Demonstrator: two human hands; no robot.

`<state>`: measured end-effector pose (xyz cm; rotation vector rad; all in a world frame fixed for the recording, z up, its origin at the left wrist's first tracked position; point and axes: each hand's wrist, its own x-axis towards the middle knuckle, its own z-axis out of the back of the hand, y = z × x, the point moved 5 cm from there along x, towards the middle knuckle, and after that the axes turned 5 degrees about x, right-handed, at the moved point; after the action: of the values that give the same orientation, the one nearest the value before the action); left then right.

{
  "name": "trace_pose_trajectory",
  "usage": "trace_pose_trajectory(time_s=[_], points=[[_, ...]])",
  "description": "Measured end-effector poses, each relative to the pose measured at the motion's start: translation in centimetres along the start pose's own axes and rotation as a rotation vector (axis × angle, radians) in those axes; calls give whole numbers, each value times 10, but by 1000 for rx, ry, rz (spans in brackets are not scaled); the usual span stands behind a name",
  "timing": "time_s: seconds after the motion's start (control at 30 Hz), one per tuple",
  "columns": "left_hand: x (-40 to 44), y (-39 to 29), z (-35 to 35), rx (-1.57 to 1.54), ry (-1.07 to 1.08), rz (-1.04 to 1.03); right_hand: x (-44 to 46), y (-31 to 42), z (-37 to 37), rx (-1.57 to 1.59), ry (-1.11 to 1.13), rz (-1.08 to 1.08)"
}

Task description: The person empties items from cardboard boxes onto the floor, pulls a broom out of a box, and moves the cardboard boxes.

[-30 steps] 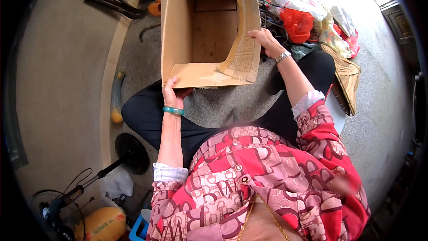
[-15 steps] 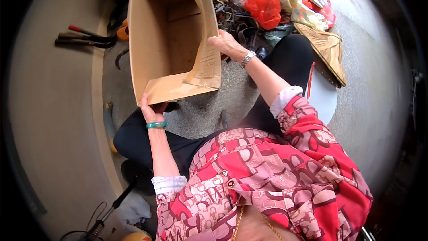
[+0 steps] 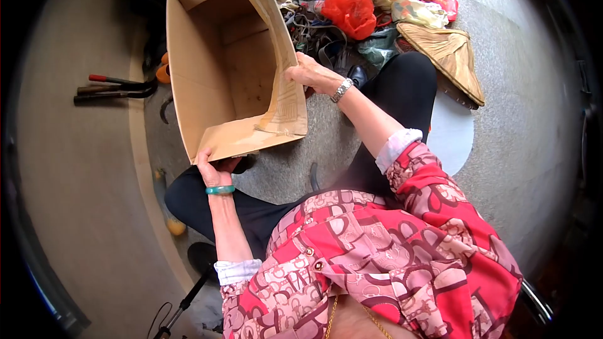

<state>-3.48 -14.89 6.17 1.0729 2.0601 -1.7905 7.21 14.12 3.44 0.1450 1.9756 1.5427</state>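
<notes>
A cardboard box is held up in front of me, tilted so that its open mouth faces me. Brown tape runs along its right-hand flap, and the inside shows bare cardboard with a few dark specks. My left hand grips the near lower-left corner, thumb on the inner side and fingers underneath. Round the right edge, my right hand is closed on the cardboard, its fingers partly hidden behind the flap.
Plastic bags, among them a red bag, lie in a heap beyond the box beside tangled straps. A woven straw hat rests to the right. Long-handled tools are by the left wall. A curved dark object lies between my legs.
The box has shifted slightly left and toward me in view, tilting a little more. Both hands keep their grip on it. The camera view has also moved slightly.
</notes>
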Motion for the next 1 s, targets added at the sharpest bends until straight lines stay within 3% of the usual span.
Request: trace_pose_trajectory(time_s=[0.23, 0.33, 0.5, 0.57, 0.6, 0.77, 0.93, 1.0], points=[[48, -36, -71, 194, 107, -14, -1, 0, 63, 104, -248, 207], [89, -55, -113, 308, 200, -54, -6, 8, 84, 286, -298, 137], [146, -77, -163, 406, 267, -43, 18, 7, 102, 420, -467, 271], [178, -71, -147, 333, 245, 8, 33, -4, 98, 376, -452, 191], [181, -73, -136, 324, 285, 30, 51, -14, 94, 343, -437, 333], [140, -107, -56, 274, 294, -18, 42, 1, 35, 256, -278, 246], [75, -110, 0, 132, 140, -55, 19, 43, -9, 82, -141, 156], [70, -89, 13, 93, 106, -10, 26, 46, -16, -223, -208, 232]])
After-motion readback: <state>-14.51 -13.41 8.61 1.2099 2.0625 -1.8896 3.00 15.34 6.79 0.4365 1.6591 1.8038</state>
